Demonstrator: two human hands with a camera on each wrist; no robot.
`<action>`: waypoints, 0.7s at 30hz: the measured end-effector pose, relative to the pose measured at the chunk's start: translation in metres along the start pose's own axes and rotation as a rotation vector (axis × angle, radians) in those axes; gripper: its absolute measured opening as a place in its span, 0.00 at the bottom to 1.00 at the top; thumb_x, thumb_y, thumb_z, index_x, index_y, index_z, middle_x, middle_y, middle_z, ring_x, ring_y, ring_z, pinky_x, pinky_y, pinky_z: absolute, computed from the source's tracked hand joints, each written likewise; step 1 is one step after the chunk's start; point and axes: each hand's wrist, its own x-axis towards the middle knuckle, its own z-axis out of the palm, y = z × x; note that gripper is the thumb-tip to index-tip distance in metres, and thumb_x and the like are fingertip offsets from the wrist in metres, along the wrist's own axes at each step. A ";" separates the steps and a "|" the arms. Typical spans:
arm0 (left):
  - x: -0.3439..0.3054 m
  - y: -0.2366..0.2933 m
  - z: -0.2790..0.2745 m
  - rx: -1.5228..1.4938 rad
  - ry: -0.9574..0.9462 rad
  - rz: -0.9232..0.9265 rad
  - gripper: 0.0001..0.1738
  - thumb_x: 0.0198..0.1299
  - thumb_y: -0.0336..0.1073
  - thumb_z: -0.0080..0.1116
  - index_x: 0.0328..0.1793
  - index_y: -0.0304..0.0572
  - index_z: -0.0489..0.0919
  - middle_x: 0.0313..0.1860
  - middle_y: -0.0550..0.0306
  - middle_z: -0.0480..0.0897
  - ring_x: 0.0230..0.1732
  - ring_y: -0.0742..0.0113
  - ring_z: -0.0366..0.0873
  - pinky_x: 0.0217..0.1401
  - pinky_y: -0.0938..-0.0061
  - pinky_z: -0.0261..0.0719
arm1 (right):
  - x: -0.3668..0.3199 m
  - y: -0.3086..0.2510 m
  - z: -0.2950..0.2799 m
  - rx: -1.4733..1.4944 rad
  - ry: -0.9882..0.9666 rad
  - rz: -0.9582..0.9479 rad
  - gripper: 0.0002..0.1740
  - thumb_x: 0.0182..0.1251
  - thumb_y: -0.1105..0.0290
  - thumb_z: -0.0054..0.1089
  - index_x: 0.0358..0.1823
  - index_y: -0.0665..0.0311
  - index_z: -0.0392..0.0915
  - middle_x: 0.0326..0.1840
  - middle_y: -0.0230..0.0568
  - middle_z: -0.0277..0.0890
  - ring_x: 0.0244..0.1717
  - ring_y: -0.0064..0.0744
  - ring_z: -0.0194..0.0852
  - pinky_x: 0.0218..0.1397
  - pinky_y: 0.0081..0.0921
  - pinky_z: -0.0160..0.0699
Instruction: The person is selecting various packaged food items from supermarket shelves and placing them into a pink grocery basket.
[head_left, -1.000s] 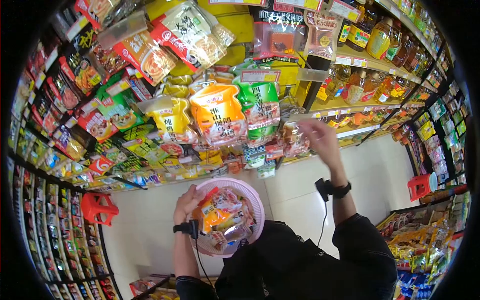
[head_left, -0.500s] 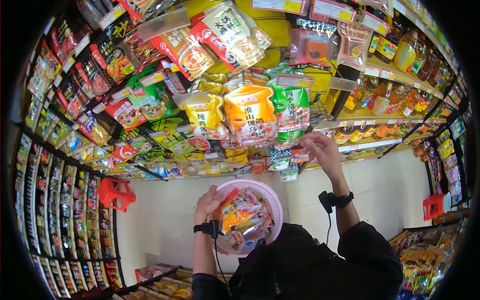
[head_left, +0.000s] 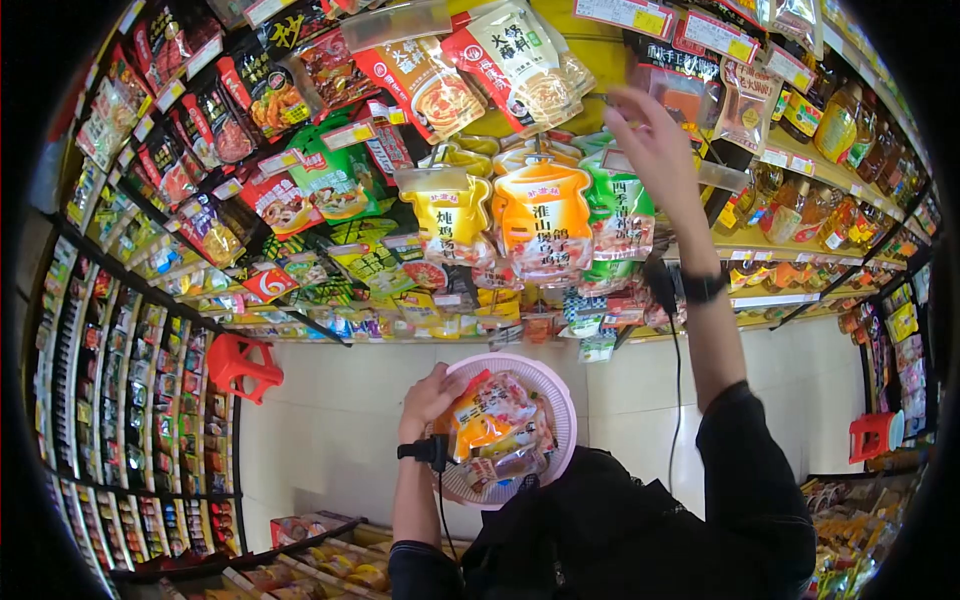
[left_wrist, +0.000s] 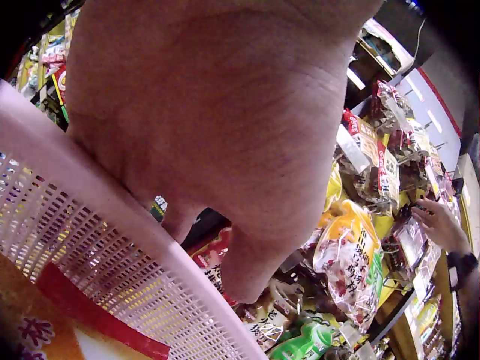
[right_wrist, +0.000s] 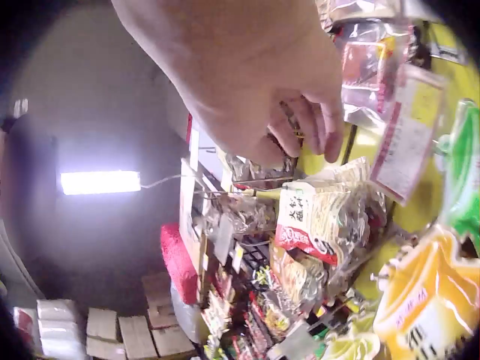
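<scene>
left hand: gripping pink basket (packets inside) | right hand: relaxed, near hanging pouches

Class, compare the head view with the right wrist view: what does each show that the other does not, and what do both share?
Only the head view: the left hand gripping the pink basket, and shelved bottles. Only the right wrist view: a lit lamp and brown boxes. Both: the right hand and the orange packet.

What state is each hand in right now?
Left hand: closed on the rim of the pink basket.
Right hand: open, fingers loosely bent, holding nothing.
</scene>
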 end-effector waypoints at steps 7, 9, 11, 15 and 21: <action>-0.001 -0.007 -0.007 0.002 0.047 0.021 0.37 0.62 0.68 0.59 0.63 0.46 0.75 0.53 0.42 0.88 0.57 0.38 0.85 0.58 0.51 0.81 | 0.042 0.000 0.045 -0.222 -0.243 0.138 0.31 0.70 0.46 0.67 0.59 0.67 0.82 0.41 0.46 0.88 0.43 0.38 0.87 0.50 0.33 0.83; 0.002 -0.016 -0.007 0.014 0.044 -0.009 0.37 0.62 0.68 0.58 0.64 0.46 0.75 0.54 0.42 0.88 0.57 0.38 0.84 0.58 0.51 0.81 | 0.048 0.013 0.042 -0.095 -0.407 0.172 0.24 0.74 0.53 0.65 0.59 0.64 0.82 0.45 0.34 0.86 0.42 0.28 0.82 0.49 0.28 0.79; 0.007 -0.035 0.001 -0.041 0.076 0.021 0.37 0.63 0.68 0.57 0.64 0.46 0.75 0.54 0.40 0.88 0.58 0.37 0.83 0.59 0.51 0.80 | 0.050 0.024 0.036 0.196 -0.401 0.296 0.22 0.76 0.56 0.63 0.63 0.63 0.80 0.52 0.33 0.85 0.47 0.29 0.83 0.53 0.29 0.79; -0.007 -0.015 -0.016 -0.099 0.055 0.010 0.39 0.65 0.65 0.54 0.68 0.39 0.76 0.56 0.37 0.86 0.58 0.38 0.83 0.59 0.53 0.80 | 0.051 0.014 0.011 0.916 -0.453 0.414 0.20 0.82 0.65 0.51 0.70 0.60 0.73 0.68 0.36 0.78 0.63 0.35 0.80 0.63 0.38 0.83; -0.006 -0.009 -0.029 -0.226 -0.003 -0.041 0.45 0.70 0.74 0.47 0.73 0.41 0.76 0.65 0.41 0.83 0.67 0.48 0.80 0.70 0.61 0.74 | 0.030 -0.019 -0.018 0.601 -0.147 0.557 0.26 0.82 0.67 0.49 0.77 0.64 0.67 0.73 0.41 0.74 0.65 0.32 0.79 0.67 0.31 0.81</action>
